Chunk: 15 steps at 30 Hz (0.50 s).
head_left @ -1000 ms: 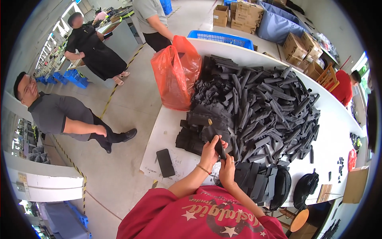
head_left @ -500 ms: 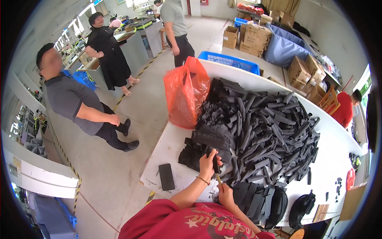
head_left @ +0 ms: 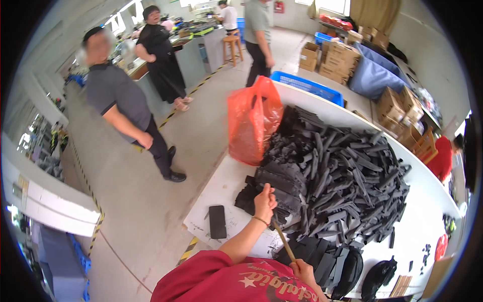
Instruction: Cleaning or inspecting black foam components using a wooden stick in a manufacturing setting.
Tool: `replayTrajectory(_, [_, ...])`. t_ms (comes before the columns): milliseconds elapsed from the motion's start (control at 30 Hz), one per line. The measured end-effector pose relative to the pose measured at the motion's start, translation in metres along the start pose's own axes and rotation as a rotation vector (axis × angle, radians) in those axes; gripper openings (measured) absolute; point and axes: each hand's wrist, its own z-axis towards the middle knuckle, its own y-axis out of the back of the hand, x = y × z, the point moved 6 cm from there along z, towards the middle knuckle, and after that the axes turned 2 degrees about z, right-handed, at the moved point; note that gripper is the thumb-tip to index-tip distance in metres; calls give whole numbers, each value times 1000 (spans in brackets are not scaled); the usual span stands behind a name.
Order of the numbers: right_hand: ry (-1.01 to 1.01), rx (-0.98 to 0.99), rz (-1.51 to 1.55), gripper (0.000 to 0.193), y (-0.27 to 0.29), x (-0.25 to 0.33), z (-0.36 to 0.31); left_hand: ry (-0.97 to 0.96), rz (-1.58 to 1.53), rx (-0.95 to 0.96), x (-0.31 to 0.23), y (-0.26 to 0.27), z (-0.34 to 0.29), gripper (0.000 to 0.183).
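My right hand [head_left: 303, 271] grips the near end of a thin wooden stick [head_left: 285, 242] low in front of my shirt. The stick slants up and left, its far end by the wrist of my left hand [head_left: 265, 204]. Those left fingers are curled closed; what they hold is hidden against the dark pieces behind. Just beyond lies a stack of flat black fabric pieces [head_left: 282, 183]. A big heap of narrow, tube-like black strips [head_left: 352, 176] covers the table to the right. Nearer me, flat black pieces [head_left: 312, 250] lie in a row.
A black phone [head_left: 218, 222] rests on the white table [head_left: 211, 189] at left. An orange plastic bag [head_left: 254, 123] stands at the far left of the heap. Black bundles [head_left: 378, 276] lie at right. Beyond are a blue basket [head_left: 308, 87], cartons and several people standing.
The wooden stick shows much more of its length, as my right hand has moved down and right, away from my left. The black piece seen in my left hand is no longer clearly visible.
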Motion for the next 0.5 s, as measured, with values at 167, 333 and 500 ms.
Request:
replayTrajectory(167, [105, -324, -270, 20, 36, 27, 26, 100, -171, -11, 22, -8, -4, 31])
replayTrajectory(333, [151, -529, 116, 13, 28, 76, 98, 103, -206, 12, 35, -27, -17, 31])
replayTrajectory(500, [271, -509, 141, 9, 24, 68, 120, 166, -187, -29, 40, -18, -29, 29])
